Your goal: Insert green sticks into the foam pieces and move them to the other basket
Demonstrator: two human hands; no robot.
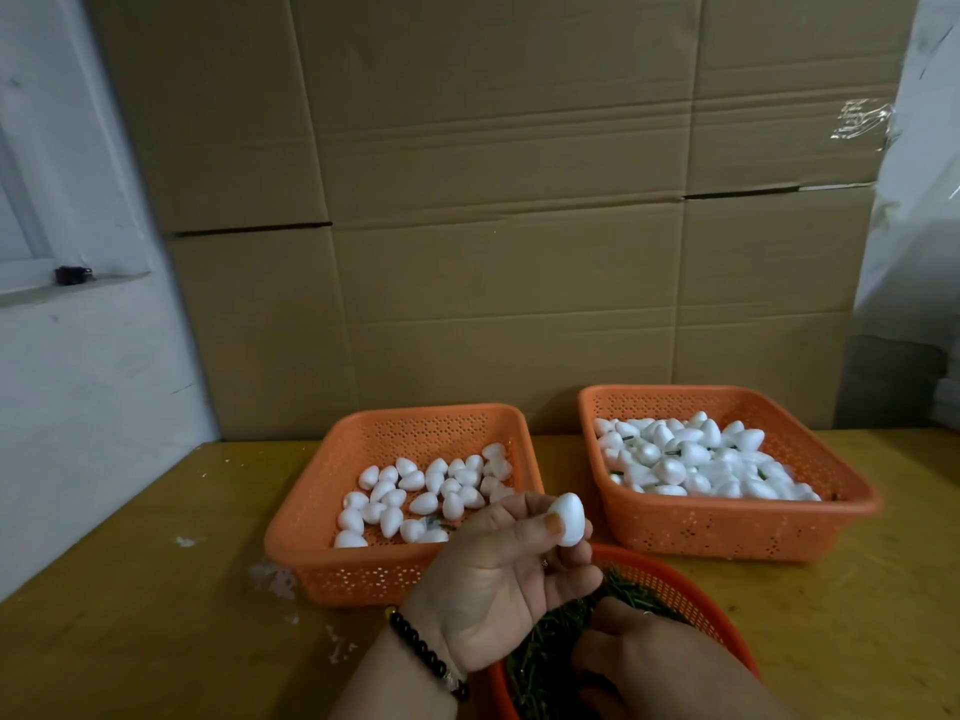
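The left hand (498, 579) holds one white foam piece (567, 518) up between thumb and fingertips, above the near edge of the left basket (311, 558); its grip is a light pinch on the piece's flanks. The right hand (654, 662) reaches into the round basket (691, 584) of green sticks (550, 636); whether its grip has a stick cannot be told, the fingers being hidden.

Plain pieces lie loose in the left basket; the right basket (727, 532) holds pieces with dark stems showing among them. Both stand on the worktop (156, 615).

Assessment: the foam appears very light, dry and easily dented or crumbled; white crumbs (270, 579) on the worktop support this. It is best held by the broad sides, leaving one end free for the stick. The sticks look thin, so a hold near the tip would likely limit bending.
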